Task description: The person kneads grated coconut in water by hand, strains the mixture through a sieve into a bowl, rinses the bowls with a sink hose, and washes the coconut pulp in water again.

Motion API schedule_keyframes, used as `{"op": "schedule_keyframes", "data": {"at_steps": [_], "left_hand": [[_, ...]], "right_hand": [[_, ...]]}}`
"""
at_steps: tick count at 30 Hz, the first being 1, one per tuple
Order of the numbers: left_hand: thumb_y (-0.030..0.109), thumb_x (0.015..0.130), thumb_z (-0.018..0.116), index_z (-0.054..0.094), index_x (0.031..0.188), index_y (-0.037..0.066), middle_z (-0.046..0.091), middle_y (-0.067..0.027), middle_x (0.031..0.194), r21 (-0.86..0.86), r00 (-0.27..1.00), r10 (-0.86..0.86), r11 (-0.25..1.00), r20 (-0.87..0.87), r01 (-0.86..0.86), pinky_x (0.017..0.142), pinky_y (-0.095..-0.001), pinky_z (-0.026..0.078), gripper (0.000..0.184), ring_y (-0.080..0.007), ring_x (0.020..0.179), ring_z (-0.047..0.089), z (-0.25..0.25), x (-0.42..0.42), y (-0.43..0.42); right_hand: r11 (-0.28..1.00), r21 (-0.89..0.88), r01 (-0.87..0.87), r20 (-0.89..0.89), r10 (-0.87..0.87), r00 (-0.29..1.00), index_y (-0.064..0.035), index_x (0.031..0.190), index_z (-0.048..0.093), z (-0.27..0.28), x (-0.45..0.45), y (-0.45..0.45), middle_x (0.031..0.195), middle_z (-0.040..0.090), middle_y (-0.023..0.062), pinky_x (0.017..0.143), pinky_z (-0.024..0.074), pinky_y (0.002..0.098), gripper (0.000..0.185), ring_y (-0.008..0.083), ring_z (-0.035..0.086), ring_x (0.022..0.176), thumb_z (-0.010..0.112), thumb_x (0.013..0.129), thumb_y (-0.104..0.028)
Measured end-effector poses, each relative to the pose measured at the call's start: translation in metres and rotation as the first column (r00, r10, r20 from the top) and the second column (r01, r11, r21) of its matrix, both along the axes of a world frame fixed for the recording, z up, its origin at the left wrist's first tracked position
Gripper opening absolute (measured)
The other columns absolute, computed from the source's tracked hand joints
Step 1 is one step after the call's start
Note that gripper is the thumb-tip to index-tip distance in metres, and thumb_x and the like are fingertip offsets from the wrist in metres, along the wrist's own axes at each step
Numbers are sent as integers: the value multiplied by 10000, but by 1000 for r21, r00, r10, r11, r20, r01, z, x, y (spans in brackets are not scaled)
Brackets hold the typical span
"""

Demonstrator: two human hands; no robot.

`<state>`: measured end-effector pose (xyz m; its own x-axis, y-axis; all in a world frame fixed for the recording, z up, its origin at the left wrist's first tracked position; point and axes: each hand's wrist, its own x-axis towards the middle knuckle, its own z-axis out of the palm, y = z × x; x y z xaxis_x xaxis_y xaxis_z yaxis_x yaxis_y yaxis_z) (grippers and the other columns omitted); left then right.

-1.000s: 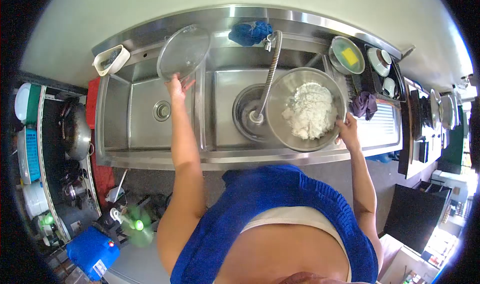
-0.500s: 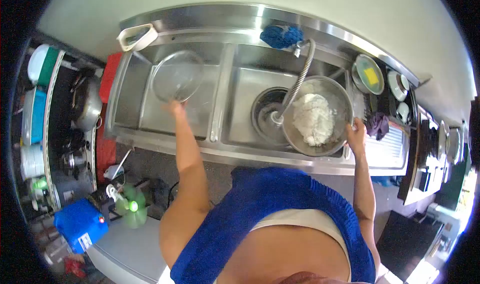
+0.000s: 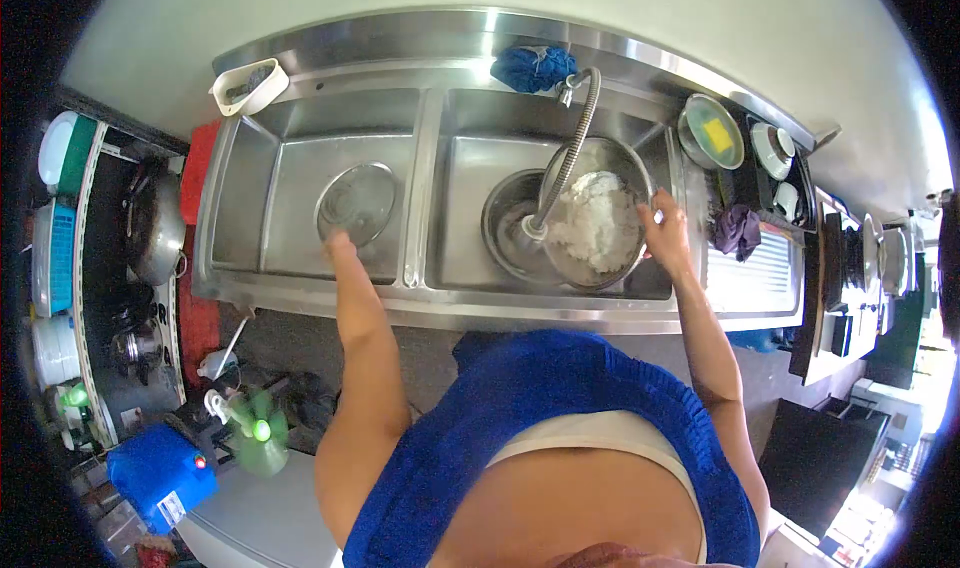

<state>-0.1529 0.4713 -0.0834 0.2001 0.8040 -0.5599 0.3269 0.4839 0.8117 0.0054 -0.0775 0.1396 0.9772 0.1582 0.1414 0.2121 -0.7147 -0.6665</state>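
In the left basin, my left hand (image 3: 340, 245) is closed on the near edge of a round, see-through rimmed disc (image 3: 358, 206); whether it is a glass lid or a fine sieve I cannot tell. My right hand (image 3: 664, 224) grips the right rim of a steel bowl (image 3: 570, 253) in the right basin. White, clumpy stuff (image 3: 600, 223) lies inside the bowl. Its left side overlaps a round metal pot (image 3: 503, 226) in the same basin. A coiled, flexible faucet (image 3: 578, 143) arches over both, its head above the pot.
A blue cloth (image 3: 533, 69) lies on the back ledge. A cream container (image 3: 250, 86) stands at the back left corner. On the right are a bowl with a yellow sponge (image 3: 717, 135), a purple cloth (image 3: 737, 232) and a ribbed drainboard (image 3: 745, 283). A green fan (image 3: 260, 431) spins lower left.
The see-through disc has moved toward me and lower in the left basin. The steel bowl has tipped toward the left, and the white stuff has shifted inside it.
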Motion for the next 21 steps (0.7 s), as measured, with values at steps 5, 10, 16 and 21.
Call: {"op": "schedule_keyframes", "data": {"at_steps": [5, 10, 16, 21], "left_hand": [[128, 826, 549, 251, 1384, -5, 337, -193, 1401, 656, 986, -152, 752, 64, 73, 1106, -398, 176, 646, -337, 1320, 276, 113, 57, -107], [202, 864, 553, 463, 1235, 57, 446, -160, 1298, 902, 738, -675, 304, -24, 308, 1027, -444, 276, 409, -326, 1236, 389, 194, 57, -232], [355, 901, 552, 490, 1242, 106, 567, -88, 1148, -311, 555, -749, 465, 361, 829, 918, -405, 421, 427, -242, 1065, 542, 95, 96, -237], [389, 886, 564, 546, 1170, 76, 608, -88, 1078, -428, 468, -765, 278, 443, 860, 841, -408, 477, 423, -197, 950, 591, 59, 103, -257]], "right_hand": [[995, -16, -98, 98, 99, 990, 26, 703, 490, -10, 11, 3, 871, 602, 208, 552, 487, 397, 279, 306, 621, 648, 648, 802, -181], [992, 116, 44, -208, -19, 978, 14, 710, 525, 1, 15, -5, 602, 557, 109, 446, 439, 354, 273, 196, 535, 440, 615, 833, -213], [919, 385, 87, -423, 92, 901, -42, 713, 567, -27, 29, -47, 533, 495, 3, 345, 353, 271, 238, 93, 430, 369, 581, 870, -220], [835, 529, -151, -270, 334, 903, -57, 708, 555, -107, 80, -54, 583, 477, -32, 449, 386, 257, 240, 45, 466, 519, 599, 871, -227]]}}
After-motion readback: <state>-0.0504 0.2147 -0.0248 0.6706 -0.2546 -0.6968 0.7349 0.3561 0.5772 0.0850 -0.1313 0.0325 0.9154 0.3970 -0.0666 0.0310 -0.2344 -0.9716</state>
